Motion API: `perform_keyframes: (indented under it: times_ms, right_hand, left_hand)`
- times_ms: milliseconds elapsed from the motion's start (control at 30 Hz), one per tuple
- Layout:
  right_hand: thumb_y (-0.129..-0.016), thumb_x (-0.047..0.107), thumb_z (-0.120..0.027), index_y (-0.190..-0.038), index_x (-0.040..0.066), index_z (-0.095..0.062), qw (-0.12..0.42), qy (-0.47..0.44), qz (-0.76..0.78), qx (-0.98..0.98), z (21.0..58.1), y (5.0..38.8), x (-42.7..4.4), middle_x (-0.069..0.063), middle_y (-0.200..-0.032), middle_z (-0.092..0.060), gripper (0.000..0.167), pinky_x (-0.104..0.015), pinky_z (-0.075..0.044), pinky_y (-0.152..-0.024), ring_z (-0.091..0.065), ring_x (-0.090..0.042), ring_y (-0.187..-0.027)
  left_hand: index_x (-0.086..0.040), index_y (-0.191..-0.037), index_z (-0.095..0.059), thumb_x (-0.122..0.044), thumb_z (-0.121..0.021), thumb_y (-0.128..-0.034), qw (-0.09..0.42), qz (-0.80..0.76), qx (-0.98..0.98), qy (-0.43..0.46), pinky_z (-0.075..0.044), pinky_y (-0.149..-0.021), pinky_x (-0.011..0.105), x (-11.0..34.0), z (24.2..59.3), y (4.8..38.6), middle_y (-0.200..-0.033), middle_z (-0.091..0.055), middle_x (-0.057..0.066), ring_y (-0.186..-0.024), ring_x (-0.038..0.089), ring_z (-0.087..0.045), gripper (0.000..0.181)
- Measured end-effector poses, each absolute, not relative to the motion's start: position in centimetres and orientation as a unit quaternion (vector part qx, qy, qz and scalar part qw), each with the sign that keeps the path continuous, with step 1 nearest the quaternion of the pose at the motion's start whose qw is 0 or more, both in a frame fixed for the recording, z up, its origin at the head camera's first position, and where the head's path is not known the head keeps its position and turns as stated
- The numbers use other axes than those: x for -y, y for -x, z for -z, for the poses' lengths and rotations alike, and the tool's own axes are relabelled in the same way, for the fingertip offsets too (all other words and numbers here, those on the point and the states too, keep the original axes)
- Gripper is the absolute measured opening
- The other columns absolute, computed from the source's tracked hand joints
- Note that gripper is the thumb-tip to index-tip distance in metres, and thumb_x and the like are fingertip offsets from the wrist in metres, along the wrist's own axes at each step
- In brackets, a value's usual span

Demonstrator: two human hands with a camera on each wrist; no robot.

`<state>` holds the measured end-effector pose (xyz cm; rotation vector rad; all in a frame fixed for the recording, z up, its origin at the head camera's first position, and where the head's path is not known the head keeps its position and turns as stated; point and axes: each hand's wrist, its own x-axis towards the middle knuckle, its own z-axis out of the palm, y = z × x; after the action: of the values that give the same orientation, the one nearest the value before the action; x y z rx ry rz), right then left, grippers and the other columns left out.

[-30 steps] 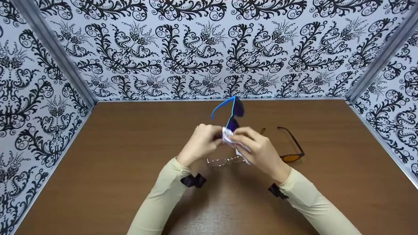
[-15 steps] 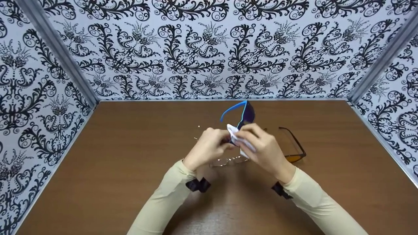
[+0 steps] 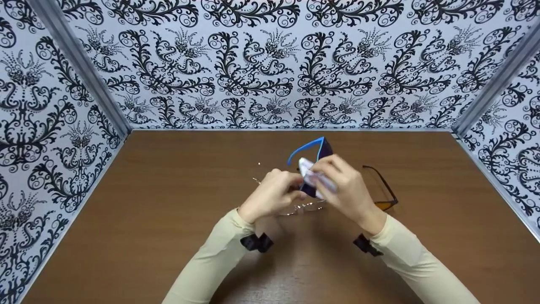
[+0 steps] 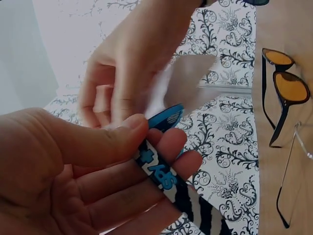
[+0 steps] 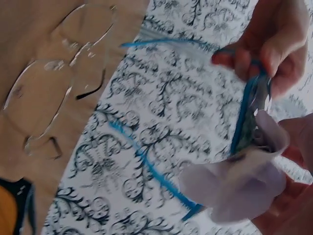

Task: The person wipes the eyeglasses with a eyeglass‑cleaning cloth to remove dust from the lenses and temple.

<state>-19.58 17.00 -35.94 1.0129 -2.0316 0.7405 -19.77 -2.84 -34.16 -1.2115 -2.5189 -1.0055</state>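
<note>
Tabletop [image 3: 160, 194] brown, patterned walls [image 3: 270, 63], left fingers [image 4: 172, 143] gripping sunglasses [image 4: 164, 176], right fingers [image 4: 125, 90] pinching cloth [image 5: 237, 188]

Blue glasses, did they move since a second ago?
Yes: in the head view, the blue glasses moved right and down, nearer the resting orange glasses.

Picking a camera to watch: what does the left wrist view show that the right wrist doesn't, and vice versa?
Left wrist only: the striped, lettered face of a temple arm and both lenses of the orange-tinted glasses.
Right wrist only: both rims of the wire-framed glasses.
Both: left hand, right hand, blue sunglasses, white cloth, patterned wall.
</note>
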Motion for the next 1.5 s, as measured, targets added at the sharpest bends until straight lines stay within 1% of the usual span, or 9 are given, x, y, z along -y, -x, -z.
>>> perform_keyframes:
  times_ms: [200,500,700,800,900,1133,1300,1400,1500]
  right_hand:
    - [-0.075,0.001,-0.079,-0.098,0.005,-0.065,0.346,-0.449,-0.251,0.785,36.3,19.0,-17.1,-0.011,-0.095,-0.059,0.028,-0.034,-0.057,-0.069,-0.063,-0.023,-0.08]
    - [-0.079,-0.001,-0.076,-0.096,0.005,-0.066,0.314,-0.355,-0.269,0.838,35.6,20.5,-18.5,-0.007,-0.094,-0.061,0.02,-0.033,-0.056,-0.068,-0.063,-0.019,-0.08]
    - [-0.077,0.003,-0.079,-0.093,0.006,-0.064,0.288,-0.439,-0.228,0.82,35.0,20.1,-17.8,-0.006,-0.092,-0.059,0.022,-0.032,-0.056,-0.068,-0.062,-0.019,-0.081]
    - [-0.076,0.003,-0.08,-0.091,0.008,-0.065,0.26,-0.474,-0.208,0.815,34.9,19.6,-17.8,-0.004,-0.091,-0.06,0.022,-0.031,-0.056,-0.062,-0.063,-0.017,-0.074]
    - [-0.075,0.005,-0.08,-0.089,0.01,-0.066,0.242,-0.469,-0.184,0.829,34.6,19.4,-18.3,-0.002,-0.089,-0.062,0.021,-0.03,-0.053,-0.055,-0.061,-0.015,-0.067]
    - [-0.077,0.007,-0.08,-0.087,0.01,-0.068,0.268,-0.393,-0.168,0.863,33.2,19.9,-18.2,-0.003,-0.087,-0.063,0.016,-0.031,-0.053,-0.056,-0.06,-0.017,-0.064]
    - [-0.08,0.01,-0.078,-0.088,0.008,-0.068,0.287,-0.453,-0.185,0.824,33.2,19.3,-17.3,-0.003,-0.086,-0.062,0.013,-0.028,-0.054,-0.057,-0.062,-0.015,-0.068]
    - [-0.08,0.01,-0.077,-0.088,0.01,-0.067,0.272,-0.486,-0.18,0.811,33.8,18.8,-17.2,-0.002,-0.087,-0.062,0.013,-0.028,-0.053,-0.056,-0.062,-0.014,-0.069]
    - [-0.077,0.007,-0.079,-0.087,0.011,-0.066,0.262,-0.476,-0.169,0.822,34.2,18.8,-17.5,-0.001,-0.085,-0.062,0.016,-0.031,-0.053,-0.054,-0.061,-0.015,-0.067]
  left_hand:
    - [-0.002,-0.088,-0.072,-0.006,-0.076,-0.0808,0.09,0.378,0.836,0.389,-0.05,-0.06,0.027,3.2,34.3,19.8,-0.076,-0.07,0.003,-0.064,0.01,-0.059,0.009]
    - [-0.002,-0.082,-0.071,-0.006,-0.075,-0.0814,0.061,0.327,0.854,0.399,-0.044,-0.056,0.026,3.4,33.6,19.8,-0.072,-0.068,0.005,-0.06,0.011,-0.053,0.006]
    - [-0.004,-0.082,-0.072,-0.007,-0.077,-0.0797,0.074,0.303,0.865,0.393,-0.044,-0.055,0.029,3.3,33.3,19.9,-0.071,-0.067,0.002,-0.06,0.012,-0.053,0.006]
    - [-0.004,-0.082,-0.072,-0.006,-0.076,-0.08,0.072,0.311,0.865,0.387,-0.045,-0.056,0.029,3.4,33.3,20.1,-0.069,-0.067,0.001,-0.059,0.011,-0.052,0.005]
    - [-0.004,-0.082,-0.072,-0.006,-0.076,-0.0801,0.06,0.316,0.867,0.381,-0.045,-0.057,0.028,3.5,33.1,20.1,-0.07,-0.067,0.002,-0.059,0.011,-0.052,0.005]
    - [-0.004,-0.078,-0.071,-0.009,-0.077,-0.0801,0.04,0.278,0.872,0.402,-0.042,-0.054,0.029,3.2,32.8,19.9,-0.067,-0.063,0.001,-0.059,0.013,-0.049,0.008]
    - [-0.005,-0.075,-0.069,-0.005,-0.077,-0.0781,0.045,0.278,0.869,0.408,-0.042,-0.054,0.028,3.1,32.7,20.0,-0.063,-0.06,0.0,-0.058,0.012,-0.048,0.008]
    - [-0.004,-0.074,-0.069,-0.005,-0.077,-0.0784,0.045,0.288,0.867,0.405,-0.042,-0.055,0.027,3.4,32.6,20.2,-0.061,-0.058,-0.001,-0.057,0.011,-0.047,0.008]
    - [-0.004,-0.075,-0.07,-0.007,-0.077,-0.0795,0.039,0.292,0.866,0.405,-0.041,-0.054,0.026,3.8,32.5,20.3,-0.06,-0.056,-0.002,-0.057,0.01,-0.047,0.009]
